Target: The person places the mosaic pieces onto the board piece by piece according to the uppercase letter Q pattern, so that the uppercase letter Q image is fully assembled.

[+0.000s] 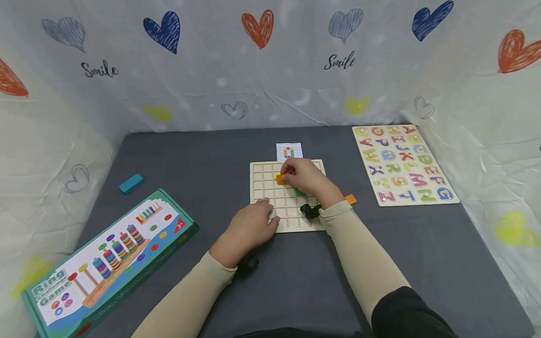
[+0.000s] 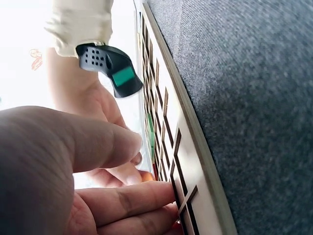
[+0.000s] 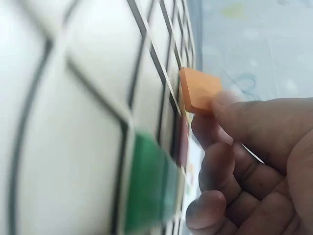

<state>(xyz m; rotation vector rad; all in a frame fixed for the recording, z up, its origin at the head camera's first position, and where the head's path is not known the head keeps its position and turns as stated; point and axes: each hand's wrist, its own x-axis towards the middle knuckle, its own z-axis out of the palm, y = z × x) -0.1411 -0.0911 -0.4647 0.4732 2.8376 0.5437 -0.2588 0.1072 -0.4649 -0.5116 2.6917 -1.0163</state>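
A pale wooden grid board [image 1: 258,172] lies flat on the grey table. My right hand [image 1: 305,176] is over its upper half and pinches an orange square tile [image 3: 199,90] between thumb and fingers, at the grid surface. Near that hand a green piece [image 3: 146,186] sits in the grid, with a red piece [image 3: 183,142] beyond it. My left hand [image 1: 252,225] rests on the board's lower left, its fingers [image 2: 132,198] extended onto the grid. Behind the board lies a small card [image 1: 289,147] printed with a coloured square pattern, partly covered by the right hand.
To the left stand a green Ring Game box [image 1: 110,266] and a blue block [image 1: 131,183]. An alphabet board [image 1: 405,164] lies at the right. Beside the grid board, an orange piece [image 1: 351,199] shows past the right forearm. A heart-printed curtain [image 1: 294,91] hangs behind the table.
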